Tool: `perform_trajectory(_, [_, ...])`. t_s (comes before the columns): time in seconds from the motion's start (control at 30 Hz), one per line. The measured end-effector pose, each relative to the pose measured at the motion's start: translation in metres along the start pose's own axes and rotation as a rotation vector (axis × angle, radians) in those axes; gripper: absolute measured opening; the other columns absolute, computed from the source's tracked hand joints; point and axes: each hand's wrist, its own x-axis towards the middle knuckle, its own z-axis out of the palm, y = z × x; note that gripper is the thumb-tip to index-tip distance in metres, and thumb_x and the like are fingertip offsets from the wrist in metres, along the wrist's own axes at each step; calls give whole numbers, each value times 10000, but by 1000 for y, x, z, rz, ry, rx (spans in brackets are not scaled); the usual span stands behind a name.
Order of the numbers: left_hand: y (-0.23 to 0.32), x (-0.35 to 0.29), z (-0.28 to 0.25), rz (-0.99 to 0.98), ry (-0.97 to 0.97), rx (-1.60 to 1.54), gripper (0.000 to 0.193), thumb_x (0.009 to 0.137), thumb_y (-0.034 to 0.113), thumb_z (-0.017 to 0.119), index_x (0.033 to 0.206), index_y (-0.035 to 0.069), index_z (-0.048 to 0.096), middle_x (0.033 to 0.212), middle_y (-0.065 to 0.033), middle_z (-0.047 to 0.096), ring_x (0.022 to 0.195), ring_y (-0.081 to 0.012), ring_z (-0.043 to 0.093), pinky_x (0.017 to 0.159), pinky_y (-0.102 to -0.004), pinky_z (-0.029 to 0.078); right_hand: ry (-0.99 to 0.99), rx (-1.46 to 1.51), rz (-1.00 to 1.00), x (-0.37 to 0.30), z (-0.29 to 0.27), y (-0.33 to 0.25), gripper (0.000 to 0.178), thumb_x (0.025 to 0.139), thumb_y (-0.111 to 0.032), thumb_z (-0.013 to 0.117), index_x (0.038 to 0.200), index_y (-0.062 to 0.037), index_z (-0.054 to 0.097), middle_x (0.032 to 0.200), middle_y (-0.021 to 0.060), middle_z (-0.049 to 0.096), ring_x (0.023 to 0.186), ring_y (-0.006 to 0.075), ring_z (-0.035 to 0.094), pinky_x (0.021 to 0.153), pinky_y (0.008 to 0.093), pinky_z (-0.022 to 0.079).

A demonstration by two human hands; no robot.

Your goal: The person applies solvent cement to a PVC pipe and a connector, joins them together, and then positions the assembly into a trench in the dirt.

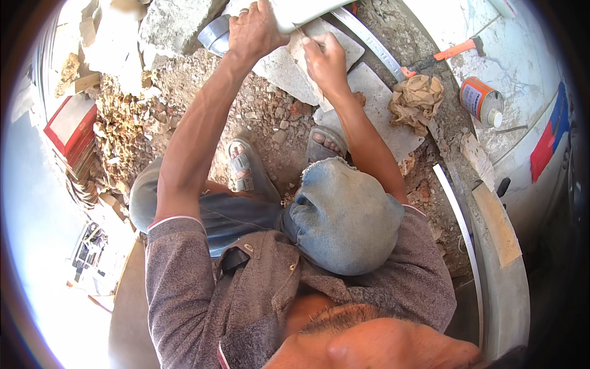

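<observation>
At the top edge a white pipe-like piece (304, 13) runs out of the picture. My left hand (255, 29) is closed over its near left end, a ring on one finger. Beside that hand lies a grey pipe piece (215, 37) with a wide mouth. My right hand (326, 61) is closed just below the white piece, its fingertips pinched around something thin (301, 31) that touches or nearly touches the white edge. The kind of thin thing cannot be made out. Under both hands lie flat grey slabs (276, 77).
Rubble (276, 123) surrounds my sandalled feet. To the right are crumpled brown paper (418, 101), a silver strip (375, 46), an orange-and-black handled tool (452, 52), an orange can (479, 101) with a white cap and a long white strip (458, 224). A red-edged stack (70, 126) stands left.
</observation>
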Motion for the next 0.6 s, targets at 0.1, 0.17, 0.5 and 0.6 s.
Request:
perform_trajectory(0.1, [-9, 2, 1, -53, -106, -51, 689, 681, 447, 773, 1047, -64, 493, 905, -254, 651, 840, -374, 676, 759, -520, 512, 2, -2, 38, 15, 23, -16, 159, 927, -141, 594, 930, -17, 495, 595, -27, 456, 446, 38, 363, 386, 215, 293])
perform_trajectory(0.17, [-16, 0, -3, -129, -157, -35, 699, 638, 401, 794, 1077, -59, 505, 990, -241, 635, 934, -375, 649, 828, -534, 486, -35, 27, 104, -24, 5, 0, 143, 934, -131, 578, 947, -13, 497, 595, -23, 457, 452, 38, 378, 390, 211, 297])
perform_trajectory(0.5, [-30, 3, 0, -44, -55, -3, 726, 654, 455, 773, 1060, -74, 487, 904, -255, 655, 834, -378, 674, 739, -452, 541, -25, 99, 109, -34, 7, -16, 168, 935, -154, 580, 936, 1, 515, 600, -14, 489, 452, 43, 392, 391, 228, 299])
perform_trajectory(0.6, [-22, 5, 2, -37, -77, 38, 744, 655, 444, 775, 1095, -77, 478, 912, -257, 655, 844, -373, 675, 750, -454, 542, -21, 32, 61, -22, -4, -6, 166, 934, -155, 576, 945, 5, 534, 613, -4, 509, 462, 49, 402, 401, 237, 311])
